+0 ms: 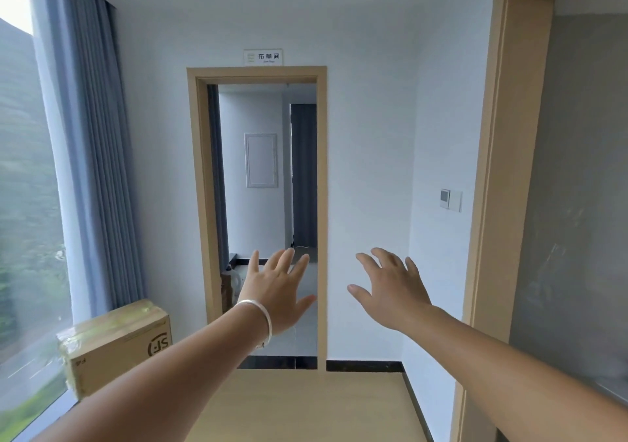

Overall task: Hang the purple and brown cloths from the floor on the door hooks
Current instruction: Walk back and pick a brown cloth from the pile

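Head view: left hand (pixel 277 292) & right hand (pixel 390 288) grip nothing, fingers spread; box (pixel 119 346) marked "SF".

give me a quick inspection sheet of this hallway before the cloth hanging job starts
surface: light wood floor, bare where it shows
job's things: nothing seen; no purple or brown cloth and no door hooks in view
clutter: taped cardboard box by the window; a pale jug-like item just inside the open doorway, too small to identify
hands: left hand with a silver bangle and right hand both raised, fingers spread, holding nothing
cables: a thin cord on the far room's floor, unclear
surroundings: blue curtain, sign above the doorway, wall switch panel, second wooden frame on the right
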Motion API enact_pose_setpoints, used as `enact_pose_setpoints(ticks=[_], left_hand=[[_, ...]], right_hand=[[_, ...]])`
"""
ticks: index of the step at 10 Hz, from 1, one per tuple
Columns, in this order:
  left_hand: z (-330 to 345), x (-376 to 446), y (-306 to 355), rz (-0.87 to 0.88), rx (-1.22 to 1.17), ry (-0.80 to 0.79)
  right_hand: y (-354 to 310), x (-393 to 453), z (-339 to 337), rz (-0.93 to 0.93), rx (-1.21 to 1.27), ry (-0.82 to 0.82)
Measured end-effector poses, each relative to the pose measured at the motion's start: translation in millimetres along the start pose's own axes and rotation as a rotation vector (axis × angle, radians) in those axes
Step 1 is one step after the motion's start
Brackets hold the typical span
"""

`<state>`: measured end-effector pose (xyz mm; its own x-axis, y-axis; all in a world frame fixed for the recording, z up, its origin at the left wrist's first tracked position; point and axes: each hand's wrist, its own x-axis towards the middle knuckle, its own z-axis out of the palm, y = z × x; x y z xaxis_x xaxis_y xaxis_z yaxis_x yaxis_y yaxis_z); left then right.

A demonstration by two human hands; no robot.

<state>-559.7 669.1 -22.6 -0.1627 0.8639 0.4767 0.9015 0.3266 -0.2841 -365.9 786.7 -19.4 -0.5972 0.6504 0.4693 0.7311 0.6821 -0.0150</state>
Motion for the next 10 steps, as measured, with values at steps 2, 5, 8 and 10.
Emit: enact_pose_setpoints(ticks=[2,5,8,10], left_hand=[[42.7,107.0,-17.4,-0.044,0.046,0.026],[109.6,228.3,-17.6,-0.020,0.082,0.007],[192.4,354.1,-22.0,0.046,0.050,0.035],[246.1,460.4,-51.5,0.049,0.010,0.117]], right_hand=[[40.9,106.5,39.8,-0.031,0.046,0.039],[98.1,217.6,104.4,-0.047,0.045,-0.003],[142.4,331.6,175.3,-0.010,0.005,0.000],[164.0,439.6,212.8,0.009,-0.044,0.024]])
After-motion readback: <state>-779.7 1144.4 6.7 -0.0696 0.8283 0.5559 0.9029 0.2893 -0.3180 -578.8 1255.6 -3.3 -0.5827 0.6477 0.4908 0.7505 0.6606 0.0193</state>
